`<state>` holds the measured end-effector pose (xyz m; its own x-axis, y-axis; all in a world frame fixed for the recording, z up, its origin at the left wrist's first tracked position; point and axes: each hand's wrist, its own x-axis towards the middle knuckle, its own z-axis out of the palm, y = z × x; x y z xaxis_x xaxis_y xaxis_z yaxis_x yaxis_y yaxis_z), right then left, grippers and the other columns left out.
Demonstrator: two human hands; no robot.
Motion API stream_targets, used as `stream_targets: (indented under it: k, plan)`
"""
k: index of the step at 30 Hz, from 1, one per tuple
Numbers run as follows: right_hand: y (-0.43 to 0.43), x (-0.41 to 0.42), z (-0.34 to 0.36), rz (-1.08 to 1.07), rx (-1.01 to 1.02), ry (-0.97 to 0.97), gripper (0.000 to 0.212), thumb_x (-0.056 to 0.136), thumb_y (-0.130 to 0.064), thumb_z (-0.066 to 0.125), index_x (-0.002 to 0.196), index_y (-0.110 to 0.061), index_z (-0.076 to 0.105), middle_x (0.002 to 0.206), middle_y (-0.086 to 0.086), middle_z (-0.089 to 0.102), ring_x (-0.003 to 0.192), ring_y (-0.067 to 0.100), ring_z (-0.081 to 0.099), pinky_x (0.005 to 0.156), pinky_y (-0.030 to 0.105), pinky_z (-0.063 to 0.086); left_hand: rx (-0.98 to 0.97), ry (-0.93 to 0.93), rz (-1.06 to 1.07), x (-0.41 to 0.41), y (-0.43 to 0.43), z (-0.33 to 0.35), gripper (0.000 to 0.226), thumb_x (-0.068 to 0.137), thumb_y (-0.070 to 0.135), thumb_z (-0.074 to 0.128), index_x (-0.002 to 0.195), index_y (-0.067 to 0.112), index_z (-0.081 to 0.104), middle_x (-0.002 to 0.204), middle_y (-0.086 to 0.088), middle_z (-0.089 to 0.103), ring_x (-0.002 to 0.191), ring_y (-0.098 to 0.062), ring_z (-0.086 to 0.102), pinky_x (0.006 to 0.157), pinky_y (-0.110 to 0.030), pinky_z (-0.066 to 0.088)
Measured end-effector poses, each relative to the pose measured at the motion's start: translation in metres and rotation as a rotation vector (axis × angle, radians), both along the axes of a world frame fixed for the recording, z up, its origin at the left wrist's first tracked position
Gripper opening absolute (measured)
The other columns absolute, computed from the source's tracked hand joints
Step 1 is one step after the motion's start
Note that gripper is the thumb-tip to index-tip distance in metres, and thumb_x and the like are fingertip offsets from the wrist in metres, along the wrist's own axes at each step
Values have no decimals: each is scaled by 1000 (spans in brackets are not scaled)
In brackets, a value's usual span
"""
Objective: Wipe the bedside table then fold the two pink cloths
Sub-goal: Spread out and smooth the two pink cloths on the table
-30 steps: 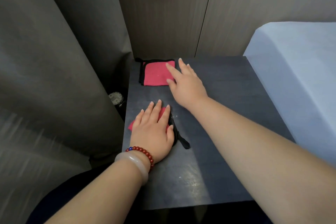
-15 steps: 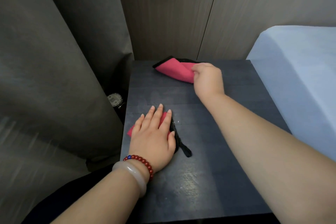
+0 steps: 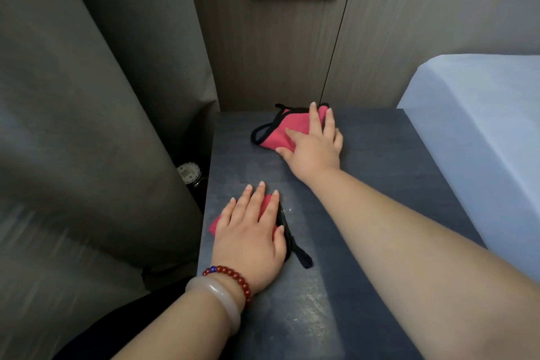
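Head | left hand (image 3: 251,232) flat, unclenched, on near cloth (image 3: 215,225); right hand (image 3: 315,147) likewise on far cloth (image 3: 281,131)

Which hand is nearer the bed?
Right. The right hand lies flat on the far pink cloth, closer to the bed; the left hand presses the near pink cloth by the left edge of the bedside table.

- dim, soft, muted indoor light.
- pale sheen on the near bedside table (image 3: 309,318).
- motion blur smears the curtain (image 3: 35,242) at near left.
- wide-angle bending stretches the edges.
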<state>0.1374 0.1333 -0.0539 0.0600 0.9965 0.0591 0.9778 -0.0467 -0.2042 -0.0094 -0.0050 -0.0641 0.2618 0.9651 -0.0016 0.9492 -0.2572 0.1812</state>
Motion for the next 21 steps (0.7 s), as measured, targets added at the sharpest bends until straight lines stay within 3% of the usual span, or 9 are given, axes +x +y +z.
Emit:
stream_targets:
  k: [2,4,6,8,11,14,16,18,21]
  plan:
    - [3,-3,0,-17,-22,-5,21,92,-43,52,107,-33,64,160,10,13,145,38,-14,112,60,-11,-4,-2,1,0,0,0,66,89,48,15,153,29,22,162,0,14,149,-18,9,119,-38,3]
    - [7,0,6,-61,-21,42,13,93,-18,47,98,-24,57,124,15,59,145,37,16,113,61,-11,-4,-6,2,-1,0,1,65,91,47,18,152,29,23,161,0,14,149,-18,10,118,-37,2]
    - [6,8,19,-134,102,123,24,86,-1,39,98,-18,51,76,7,59,114,36,55,118,54,0,-7,9,-5,-2,0,1,63,92,47,19,153,30,16,162,1,8,149,-17,4,117,-36,-4]
    - [6,22,35,-219,248,192,28,84,3,34,100,-13,50,67,6,50,94,38,58,114,45,22,-3,7,-5,-2,0,1,63,93,48,19,154,31,11,163,2,3,149,-17,0,116,-35,-7]
    - [7,47,50,-297,394,265,24,89,0,33,104,-11,49,81,14,55,86,37,55,72,40,40,-5,-5,-5,-2,0,2,64,93,49,16,154,31,11,163,2,3,149,-17,-1,117,-36,-6]
    - [2,70,46,-248,400,217,30,88,0,34,107,-14,52,90,15,59,74,32,48,63,35,33,-10,12,-9,-2,0,3,66,91,49,12,154,31,8,163,2,1,149,-16,-3,118,-36,-5]
    - [-10,80,28,-166,293,193,39,88,-3,36,118,-19,57,104,14,63,86,35,56,69,36,41,-10,18,-8,-2,0,3,67,90,49,10,154,31,8,163,3,0,149,-16,-3,118,-36,-5]
    - [-25,83,9,-82,103,151,45,91,-14,40,133,-20,55,134,9,57,120,33,52,97,38,42,-19,25,-7,-2,-1,3,66,90,49,11,154,31,8,163,2,1,149,-16,-3,118,-36,-4]
    - [-43,77,-4,-20,-31,100,57,94,-33,38,148,-18,33,158,4,23,147,21,16,120,39,10,-31,18,5,-2,0,3,68,89,49,10,154,31,11,163,1,4,149,-17,1,119,-37,-2]
